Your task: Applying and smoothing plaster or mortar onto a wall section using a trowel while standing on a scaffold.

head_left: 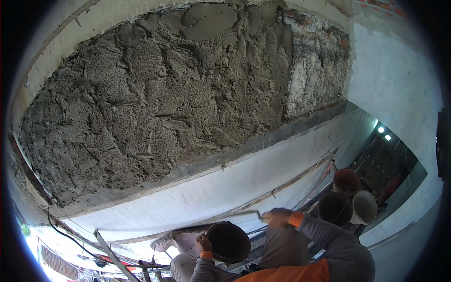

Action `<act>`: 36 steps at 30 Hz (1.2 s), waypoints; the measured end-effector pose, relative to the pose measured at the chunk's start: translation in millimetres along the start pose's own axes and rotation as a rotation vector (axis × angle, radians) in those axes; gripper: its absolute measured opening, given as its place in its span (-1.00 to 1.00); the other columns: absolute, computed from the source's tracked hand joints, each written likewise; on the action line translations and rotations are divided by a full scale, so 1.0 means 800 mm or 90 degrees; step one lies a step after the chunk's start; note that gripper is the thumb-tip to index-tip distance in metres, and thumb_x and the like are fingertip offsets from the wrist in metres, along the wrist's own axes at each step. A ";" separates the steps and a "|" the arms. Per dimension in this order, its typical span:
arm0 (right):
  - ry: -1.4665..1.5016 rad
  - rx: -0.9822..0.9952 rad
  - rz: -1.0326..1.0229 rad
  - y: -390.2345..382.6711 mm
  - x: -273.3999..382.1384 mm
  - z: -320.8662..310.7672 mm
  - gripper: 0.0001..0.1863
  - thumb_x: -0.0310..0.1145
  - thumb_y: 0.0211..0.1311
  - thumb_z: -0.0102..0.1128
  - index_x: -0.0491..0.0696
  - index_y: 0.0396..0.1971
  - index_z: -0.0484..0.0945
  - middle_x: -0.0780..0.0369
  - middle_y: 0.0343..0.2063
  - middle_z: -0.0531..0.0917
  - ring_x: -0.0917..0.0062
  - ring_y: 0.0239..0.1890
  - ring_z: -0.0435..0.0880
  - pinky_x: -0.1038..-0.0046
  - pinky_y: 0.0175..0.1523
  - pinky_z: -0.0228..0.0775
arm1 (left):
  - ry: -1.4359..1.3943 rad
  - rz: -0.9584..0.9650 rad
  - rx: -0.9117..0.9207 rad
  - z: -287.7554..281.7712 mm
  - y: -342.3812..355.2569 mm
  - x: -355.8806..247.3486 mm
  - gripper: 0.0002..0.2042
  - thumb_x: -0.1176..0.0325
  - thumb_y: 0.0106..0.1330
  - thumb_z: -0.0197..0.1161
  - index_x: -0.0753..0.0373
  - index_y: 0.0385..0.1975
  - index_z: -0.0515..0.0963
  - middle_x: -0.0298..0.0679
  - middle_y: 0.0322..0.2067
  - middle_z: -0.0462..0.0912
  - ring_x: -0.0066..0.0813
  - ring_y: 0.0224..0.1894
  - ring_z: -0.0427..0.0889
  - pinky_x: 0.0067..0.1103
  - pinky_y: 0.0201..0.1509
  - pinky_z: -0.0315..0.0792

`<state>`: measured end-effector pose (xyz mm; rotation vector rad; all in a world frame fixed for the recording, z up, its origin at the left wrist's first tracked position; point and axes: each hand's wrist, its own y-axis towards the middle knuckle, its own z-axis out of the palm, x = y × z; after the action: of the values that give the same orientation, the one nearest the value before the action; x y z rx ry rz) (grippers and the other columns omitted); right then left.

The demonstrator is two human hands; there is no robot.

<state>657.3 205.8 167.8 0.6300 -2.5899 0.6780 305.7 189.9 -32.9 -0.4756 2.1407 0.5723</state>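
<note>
Rough mortar (155,103) (bare patch (314,70) at right), white wall (225,181) below, dim opening (383,157).

Daylight (34,243) lower left, dimmer at right.
Pale plastered wall (397,75) right, red brick (378,4) above; two bright lights (381,129) in dark opening (387,157).

No lettering, label, brand, number or sign can be read anywhere from the upper left to the lower right of the frame.
</note>
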 end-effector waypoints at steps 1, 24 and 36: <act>-0.022 0.045 0.004 0.008 0.004 0.025 -0.59 -0.21 -0.14 0.13 0.06 -0.18 0.49 0.10 -0.30 0.59 0.21 -0.20 0.56 0.27 -0.13 0.36 | 0.023 0.036 0.003 0.001 0.001 0.001 -0.71 0.29 0.13 -0.06 0.39 -0.59 0.50 0.13 -0.53 0.52 0.10 -0.44 0.49 -0.22 -0.32 0.31; -0.249 -0.052 -0.156 0.093 0.057 0.223 -0.64 -0.33 0.13 -0.10 -0.04 -0.04 0.39 0.02 -0.36 0.56 0.16 -0.36 0.62 0.21 -0.33 0.47 | -0.075 -0.068 0.045 -0.008 -0.012 -0.039 -0.72 0.31 0.14 -0.05 0.39 -0.59 0.50 0.12 -0.55 0.51 0.09 -0.48 0.48 -0.27 -0.36 0.32; -0.234 0.072 -0.144 0.103 0.046 0.236 -0.56 -0.34 0.11 -0.07 -0.05 0.04 0.29 0.00 -0.38 0.54 0.13 -0.38 0.60 0.19 -0.35 0.45 | -0.090 -0.047 0.066 -0.008 -0.009 -0.042 -0.70 0.28 0.14 -0.05 0.41 -0.60 0.49 0.13 -0.57 0.51 0.09 -0.49 0.48 -0.26 -0.38 0.30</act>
<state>537.8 157.5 2.7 1.1607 -2.7574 0.6918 324.6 184.9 -3.8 -0.4415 1.9990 0.4382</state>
